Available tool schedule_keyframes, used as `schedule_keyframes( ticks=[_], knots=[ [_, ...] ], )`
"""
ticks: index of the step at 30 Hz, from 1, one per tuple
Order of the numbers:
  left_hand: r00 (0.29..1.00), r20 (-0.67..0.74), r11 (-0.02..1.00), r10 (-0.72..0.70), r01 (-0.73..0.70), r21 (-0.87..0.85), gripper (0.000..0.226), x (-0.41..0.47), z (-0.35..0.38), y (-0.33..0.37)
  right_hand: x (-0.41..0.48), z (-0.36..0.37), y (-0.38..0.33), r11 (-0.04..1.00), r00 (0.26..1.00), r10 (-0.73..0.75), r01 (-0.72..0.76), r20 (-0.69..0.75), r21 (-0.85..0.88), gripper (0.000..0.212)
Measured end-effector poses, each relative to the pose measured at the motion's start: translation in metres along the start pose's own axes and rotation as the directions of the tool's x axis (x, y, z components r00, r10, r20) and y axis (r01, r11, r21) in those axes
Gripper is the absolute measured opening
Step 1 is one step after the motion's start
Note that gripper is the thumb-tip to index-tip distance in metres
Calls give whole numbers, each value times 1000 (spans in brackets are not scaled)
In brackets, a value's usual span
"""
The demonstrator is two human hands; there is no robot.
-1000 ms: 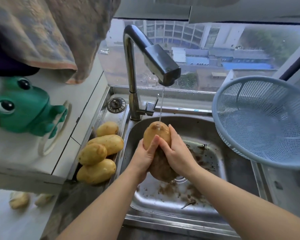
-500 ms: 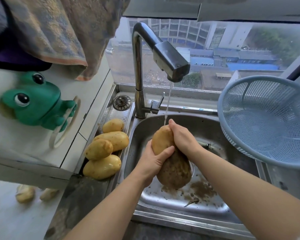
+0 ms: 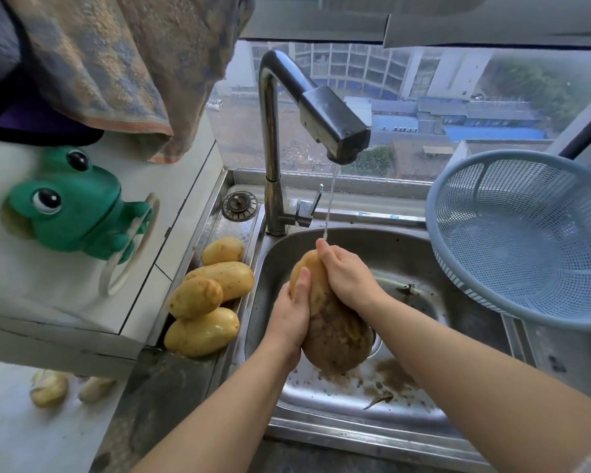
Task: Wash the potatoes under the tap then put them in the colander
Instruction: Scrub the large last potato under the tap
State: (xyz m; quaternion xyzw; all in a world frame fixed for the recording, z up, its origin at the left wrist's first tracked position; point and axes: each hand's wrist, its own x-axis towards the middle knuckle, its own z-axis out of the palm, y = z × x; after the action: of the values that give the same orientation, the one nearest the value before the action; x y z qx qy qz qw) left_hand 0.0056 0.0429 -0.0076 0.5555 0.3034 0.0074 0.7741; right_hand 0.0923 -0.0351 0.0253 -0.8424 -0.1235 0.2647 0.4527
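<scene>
At the centre of the frame, over the steel sink (image 3: 406, 254), both hands hold one large oval potato (image 3: 335, 336). Its upper end is smooth and yellow, and its lower end is rough and brown with wet soil. The left hand (image 3: 292, 315) grips the left side, with the thumb lying on the front. The right hand (image 3: 348, 274) wraps the upper part from the right. Its fingertips reach the top, where a thin stream of water (image 3: 331, 199) falls from the bent metal tap (image 3: 287, 107).

Brown soil (image 3: 389, 373) lies on the shiny sink bottom below the potato. On the narrow steel ledge at the left of the sink, four smooth yellow potatoes (image 3: 209, 295) lie in a pile, touching each other.

At the right of the frame stands the round colander (image 3: 526, 240), tilted. It is of pale blue plastic with a fine grid of holes. At the left, a glossy green frog (image 3: 72, 206) is on the white tiled surface, below a hanging towel (image 3: 116, 63).
</scene>
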Motion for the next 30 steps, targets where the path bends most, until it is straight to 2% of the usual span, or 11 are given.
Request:
schedule_keyframes(
  ticks=[3, 6, 9, 11, 15, 17, 20, 22, 24, 27, 30],
  knots=[
    [999, -43, 1000, -26, 25, -17, 81, 3, -1, 3, 1, -6, 3, 996, 997, -33, 28, 65, 83, 46],
    [996, -51, 995, -69, 65, -74, 59, 6, -3, 7, -8, -9, 15, 989, 984, -64, 40, 168, 146, 51],
    [996, -36, 997, -76, 75, -22, 46, 6, 1, 9, -14, -8, 17, 993, 995, -33, 21, 98, 118, 69],
    [998, -51, 999, -40, 41, 22, 46, 7, 5, 8, -10, -7, 16, 994, 999, -3, -1, 37, 112, 65],
    [999, -53, 998, -13, 17, 62, 39, 8, 4, 10, -1, -6, 13, 994, 997, 55, -60, 61, 91, 53],
    [1000, 2, 996, 18, -18, 88, 51, 7, -1, 8, 0, -8, 13, 979, 992, 101, -113, 76, 169, 49],
    [992, 119, 978, 36, -59, 199, 99, 8, -3, 5, 4, -11, 20, 933, 975, 210, -223, 77, 282, 50],
    [996, 85, 978, 37, -53, 203, 96, 11, -1, 11, 2, -9, 20, 930, 977, 205, -213, 56, 299, 50],
    [999, 25, 989, 34, -37, 146, 72, 18, 0, 16, -2, -5, 19, 941, 989, 139, -147, 45, 305, 51],
    [997, -33, 996, -66, 68, 54, 44, 26, -3, 22, -12, -4, 15, 946, 983, 126, -159, 132, 282, 81],
    [968, -55, 968, -243, 246, 49, 47, 25, -5, 31, -15, -7, 18, 958, 972, 122, -168, 202, 233, 115]
  ],
)
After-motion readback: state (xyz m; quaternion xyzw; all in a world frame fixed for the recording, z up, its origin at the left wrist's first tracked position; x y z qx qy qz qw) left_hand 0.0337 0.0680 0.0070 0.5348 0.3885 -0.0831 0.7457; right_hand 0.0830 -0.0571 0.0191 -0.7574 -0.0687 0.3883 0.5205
